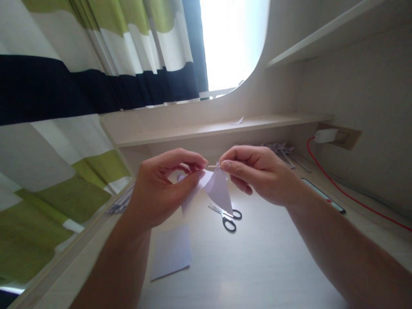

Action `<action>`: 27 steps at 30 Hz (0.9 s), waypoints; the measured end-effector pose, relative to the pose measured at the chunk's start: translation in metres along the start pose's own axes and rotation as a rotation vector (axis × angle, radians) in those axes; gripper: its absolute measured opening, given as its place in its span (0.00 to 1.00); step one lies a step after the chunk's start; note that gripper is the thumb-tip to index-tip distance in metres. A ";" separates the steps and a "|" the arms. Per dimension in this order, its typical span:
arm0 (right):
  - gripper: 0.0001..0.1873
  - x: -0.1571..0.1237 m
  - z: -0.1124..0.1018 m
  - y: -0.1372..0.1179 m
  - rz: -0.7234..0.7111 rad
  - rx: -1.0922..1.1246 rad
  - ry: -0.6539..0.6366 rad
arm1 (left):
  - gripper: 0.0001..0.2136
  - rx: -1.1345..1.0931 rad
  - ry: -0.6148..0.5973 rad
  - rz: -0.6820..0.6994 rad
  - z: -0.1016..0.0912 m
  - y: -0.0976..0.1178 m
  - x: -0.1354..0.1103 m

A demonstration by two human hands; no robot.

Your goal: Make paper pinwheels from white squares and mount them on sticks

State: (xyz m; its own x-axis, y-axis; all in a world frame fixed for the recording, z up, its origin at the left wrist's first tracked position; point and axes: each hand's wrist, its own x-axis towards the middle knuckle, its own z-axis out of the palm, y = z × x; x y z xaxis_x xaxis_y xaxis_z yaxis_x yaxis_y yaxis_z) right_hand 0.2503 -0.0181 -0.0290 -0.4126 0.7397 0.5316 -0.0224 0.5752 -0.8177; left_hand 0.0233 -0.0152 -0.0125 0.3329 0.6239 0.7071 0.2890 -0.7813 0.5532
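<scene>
A piece of white paper [219, 191] is held up over the desk between my two hands. My left hand [157, 189] is closed, with thumb and fingertips pinching the paper's left part. Between the fingertips of both hands shows a thin pale stick [212, 166]. My right hand [260, 171] pinches the paper's gathered top corner at the right end of this stick. Black-handled scissors [229, 224] lie on the desk beneath the paper, partly covered by it. Nearer to me, a flat piece of white paper [172, 253] rests below my left hand.
Bundles of thin paper strips lie at the left edge [120, 202] and back right [283, 150]. A phone [323, 196] lies beside my right forearm. A red cable [346, 195] runs from a white charger [326, 135]. A folded paper scrap [238, 121] sits on the back shelf [180, 132].
</scene>
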 end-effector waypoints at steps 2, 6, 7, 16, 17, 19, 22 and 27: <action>0.10 -0.001 -0.002 0.000 -0.018 -0.036 0.006 | 0.08 0.098 -0.005 0.041 -0.002 -0.006 0.003; 0.10 -0.003 -0.006 -0.002 -0.093 -0.178 0.046 | 0.16 0.141 -0.083 -0.117 -0.005 -0.023 0.010; 0.10 -0.003 -0.006 -0.002 -0.115 -0.234 0.064 | 0.20 0.114 -0.091 -0.193 -0.006 -0.028 0.012; 0.09 -0.043 0.007 0.005 -0.178 -0.605 0.171 | 0.22 -0.219 -0.242 -0.574 0.004 -0.030 -0.006; 0.09 -0.051 0.011 0.006 -0.171 -0.601 0.201 | 0.19 -0.255 -0.223 -0.580 0.008 -0.026 -0.014; 0.08 -0.067 0.020 0.005 -0.140 -0.555 0.251 | 0.17 -0.340 -0.182 -0.597 0.018 -0.019 -0.030; 0.07 -0.085 0.030 0.006 -0.099 -0.435 0.289 | 0.22 -0.431 -0.133 -0.599 0.030 -0.008 -0.050; 0.07 -0.102 0.036 0.002 -0.077 -0.391 0.262 | 0.19 -0.376 -0.085 -0.607 0.043 0.004 -0.065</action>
State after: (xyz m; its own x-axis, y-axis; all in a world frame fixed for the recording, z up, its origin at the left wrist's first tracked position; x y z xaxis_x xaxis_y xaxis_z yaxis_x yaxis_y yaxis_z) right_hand 0.2598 -0.1050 -0.0925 -0.1781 0.7240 0.6664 0.3210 0.6829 -0.6562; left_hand 0.0413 -0.0583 -0.0754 0.2851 0.9378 0.1983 0.1214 -0.2405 0.9630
